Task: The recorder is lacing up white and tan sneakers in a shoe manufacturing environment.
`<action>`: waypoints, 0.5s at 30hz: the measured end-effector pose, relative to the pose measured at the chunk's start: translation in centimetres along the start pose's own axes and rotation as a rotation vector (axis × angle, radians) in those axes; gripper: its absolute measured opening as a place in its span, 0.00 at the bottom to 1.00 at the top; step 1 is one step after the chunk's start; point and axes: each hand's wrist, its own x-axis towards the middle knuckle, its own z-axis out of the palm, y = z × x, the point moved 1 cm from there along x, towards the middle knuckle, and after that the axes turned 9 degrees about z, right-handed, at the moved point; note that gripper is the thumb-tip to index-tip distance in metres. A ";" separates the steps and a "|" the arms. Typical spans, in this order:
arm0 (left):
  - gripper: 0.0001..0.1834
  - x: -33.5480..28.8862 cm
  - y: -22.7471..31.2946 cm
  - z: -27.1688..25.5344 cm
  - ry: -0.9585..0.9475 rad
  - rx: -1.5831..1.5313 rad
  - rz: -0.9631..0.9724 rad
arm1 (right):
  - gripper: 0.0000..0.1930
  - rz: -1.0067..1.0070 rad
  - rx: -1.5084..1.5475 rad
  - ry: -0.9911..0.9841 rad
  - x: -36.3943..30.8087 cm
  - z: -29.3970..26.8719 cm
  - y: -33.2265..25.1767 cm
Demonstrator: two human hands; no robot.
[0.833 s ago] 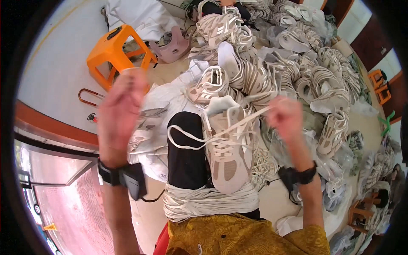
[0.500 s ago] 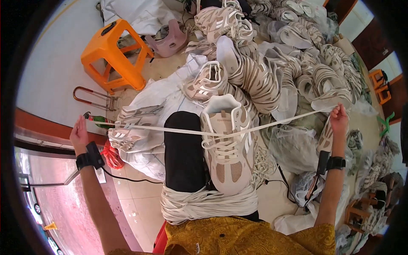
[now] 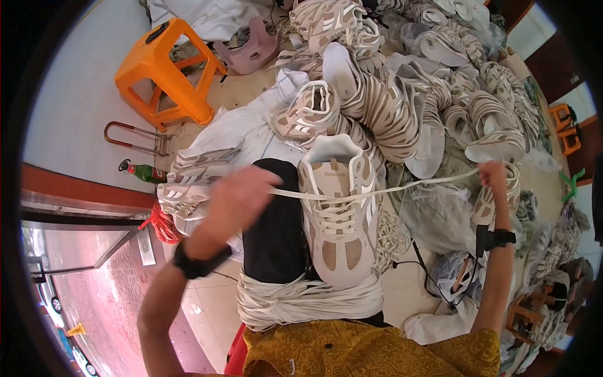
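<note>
A beige and white sneaker (image 3: pixel 342 251) sits on my lap, toe toward me, with its lace threaded through the lower eyelets. A flat off-white shoelace (image 3: pixel 402 187) runs across its tongue from side to side. My right hand (image 3: pixel 493 174), raised at the right, is closed on the lace's right length. Over the left side, my left hand (image 3: pixel 242 198) is smeared by motion, its fingertips at the lace beside the black-covered leg (image 3: pixel 273 232). Whether those fingers grip it cannot be made out. A thick bundle of white laces (image 3: pixel 308 305) lies across my lap.
Stacked sneaker uppers (image 3: pixel 383 119) pile up ahead and to the right. An orange stool (image 3: pixel 169 72), a metal-framed tool (image 3: pixel 135 135) and a green bottle (image 3: pixel 144 171) stand or lie at the left. Clear plastic bags (image 3: pixel 433 207) and a black cable (image 3: pixel 418 261) are at the right.
My left hand has swept inward from the far left toward the shoe, so the visible left stretch of lace is much shorter. My right hand has dropped slightly and moved a little left.
</note>
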 end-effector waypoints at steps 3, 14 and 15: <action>0.13 1.0 4.4 3.2 -0.135 -0.066 -0.042 | 0.09 -0.581 -0.760 0.134 -2.4 6.1 -1.9; 0.05 1.7 5.4 5.0 -0.211 0.144 0.147 | 0.09 -1.239 -0.422 -0.563 -19.8 23.6 -6.9; 0.05 1.8 5.1 5.0 -0.213 -0.019 0.036 | 0.07 -1.292 -0.513 -0.496 -19.8 23.9 -6.6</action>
